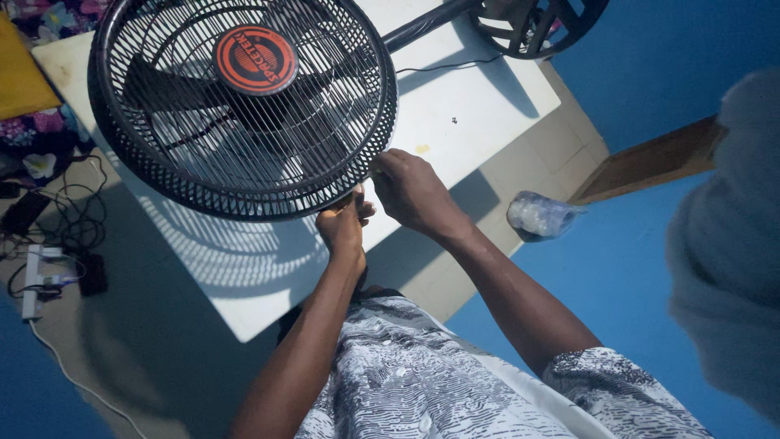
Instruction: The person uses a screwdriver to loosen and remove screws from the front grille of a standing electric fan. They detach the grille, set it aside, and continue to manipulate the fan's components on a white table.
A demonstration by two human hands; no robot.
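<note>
A: Since the white table (455, 106) is the biggest thing here, w/ everything else placed off it, where does the fan sit?

B: The black fan (244, 106) lies on its back on the table, round grille facing up, red-orange cap at the grille's centre, dark blades under the wires. Its pole (422, 24) runs toward the table's far edge, ending at a round base (536, 24) that overhangs that edge.

A: And the person?

B: Stands at the table's near corner, patterned grey-white shirt (422, 390), both forearms reaching over the near edge to the grille's rim.

A: Hands?

B: The left hand (343, 228) is at the rim's near edge, fingers curled up against it, thumb tip showing beside the rim. Looks like a pinch on the rim, but can't tell for sure; the grip point is hidden. The right hand (414, 191) is just beside it, touching the same stretch of rim, fingers bent and pressed together round something small w/ a yellowish bit showing; what it is, can't tell.

A: Smaller stuff?

B: A clear plastic bag (540, 215) lies on the floor off the table's right side. Off the left side, a white power strip (36, 280) w/ tangled cables (73, 219). A thin black cord (443, 65) crosses the tabletop near the pole.
</note>
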